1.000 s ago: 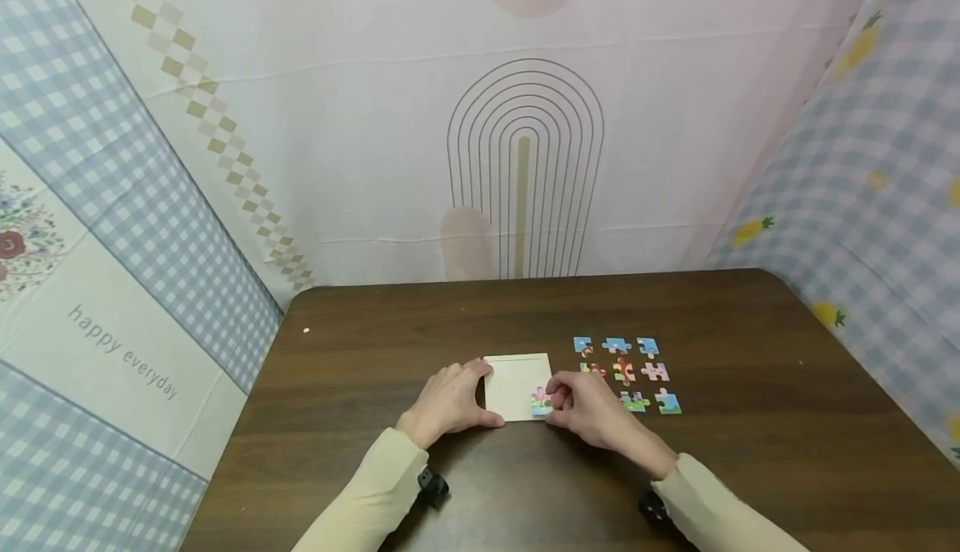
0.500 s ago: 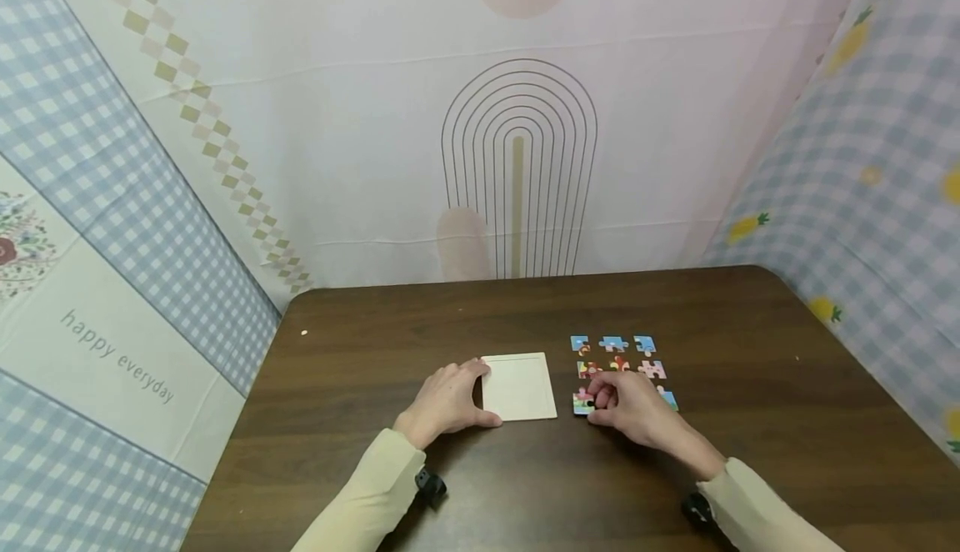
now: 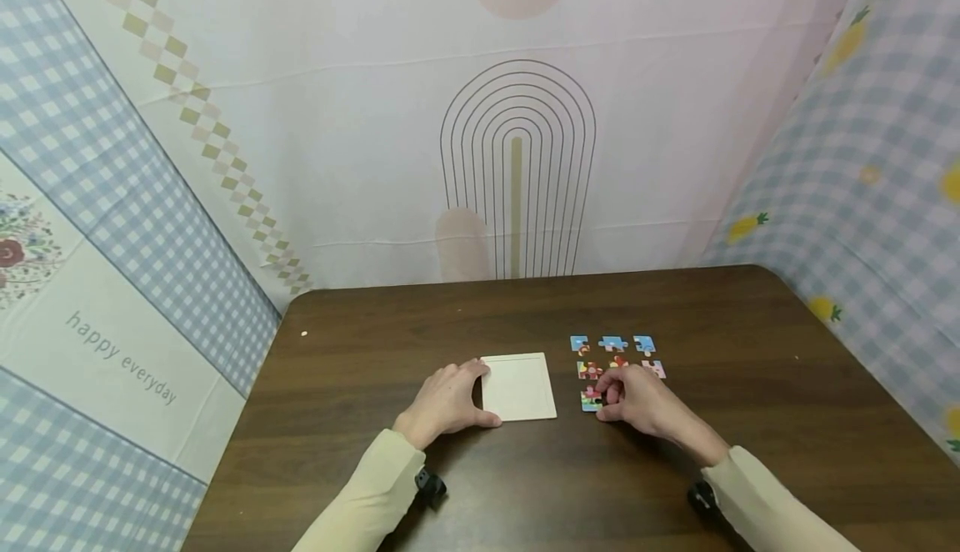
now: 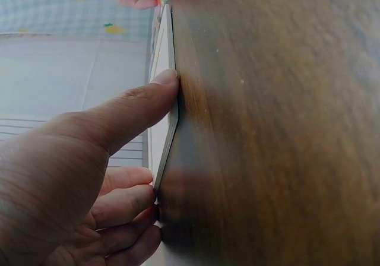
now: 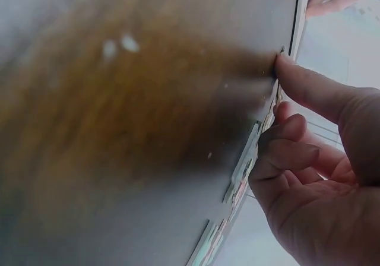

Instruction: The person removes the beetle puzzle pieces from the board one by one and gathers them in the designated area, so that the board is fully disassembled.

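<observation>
On the table lies a white square puzzle tray (image 3: 519, 387) with a thin raised border. My left hand (image 3: 444, 402) grips it along the left side, thumb at the near corner and fingers at the far one. The left wrist view shows the thumb (image 4: 136, 108) pressed on the tray's edge. To the right, my right hand (image 3: 637, 402) pinches a jigsaw piece (image 3: 591, 401) with pink, green and blue print, thumb at its near edge. This piece sits at the lower left of the laid-out pieces. The hand hides the pieces under it.
Blue-topped jigsaw pieces (image 3: 612, 343) form the far row. Red and pink pieces (image 3: 589, 370) make a row nearer me. The brown table (image 3: 360, 343) ends at a patterned cloth backdrop (image 3: 375, 160). A small white speck (image 3: 303, 333) lies at the far left.
My right hand has lifted the jigsaw piece off the tray's lower right corner and carried it right to the other pieces. The tray is left bare. My left hand stays in place.
</observation>
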Motion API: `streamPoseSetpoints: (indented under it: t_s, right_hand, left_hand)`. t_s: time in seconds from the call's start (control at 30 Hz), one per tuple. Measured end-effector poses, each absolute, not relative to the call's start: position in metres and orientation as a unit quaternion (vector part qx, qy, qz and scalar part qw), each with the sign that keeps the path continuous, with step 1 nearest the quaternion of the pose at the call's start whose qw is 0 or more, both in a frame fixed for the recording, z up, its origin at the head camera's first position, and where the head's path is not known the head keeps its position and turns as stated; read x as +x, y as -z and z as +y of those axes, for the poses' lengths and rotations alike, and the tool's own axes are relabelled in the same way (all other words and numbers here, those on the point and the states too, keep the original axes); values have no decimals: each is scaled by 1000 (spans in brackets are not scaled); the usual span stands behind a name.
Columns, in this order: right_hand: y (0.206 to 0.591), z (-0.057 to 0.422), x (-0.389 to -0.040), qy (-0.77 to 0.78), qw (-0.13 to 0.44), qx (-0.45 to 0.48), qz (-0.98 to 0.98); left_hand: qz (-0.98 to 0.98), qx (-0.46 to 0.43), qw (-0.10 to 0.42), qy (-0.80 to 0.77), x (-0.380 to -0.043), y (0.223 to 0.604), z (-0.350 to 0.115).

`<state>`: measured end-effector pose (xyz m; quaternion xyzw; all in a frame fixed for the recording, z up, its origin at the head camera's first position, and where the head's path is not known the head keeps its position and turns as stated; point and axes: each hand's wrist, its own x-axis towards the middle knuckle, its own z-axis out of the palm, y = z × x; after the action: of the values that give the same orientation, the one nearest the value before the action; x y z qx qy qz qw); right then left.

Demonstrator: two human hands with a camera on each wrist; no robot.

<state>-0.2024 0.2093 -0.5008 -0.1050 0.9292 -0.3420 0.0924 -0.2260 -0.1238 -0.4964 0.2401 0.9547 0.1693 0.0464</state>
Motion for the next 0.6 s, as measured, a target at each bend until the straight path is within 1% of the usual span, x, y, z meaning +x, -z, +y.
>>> streamPoseSetpoints:
  t_s: [0.37,0.6]
  right_hand:
    - [500,209,-206,342,107,-104,928]
    - [499,207,-205,341,102,-108,928]
  left_hand:
    - [955,242,48,-167,-226,497,-124]
    - [954,243,49,-166,-227,497,-124]
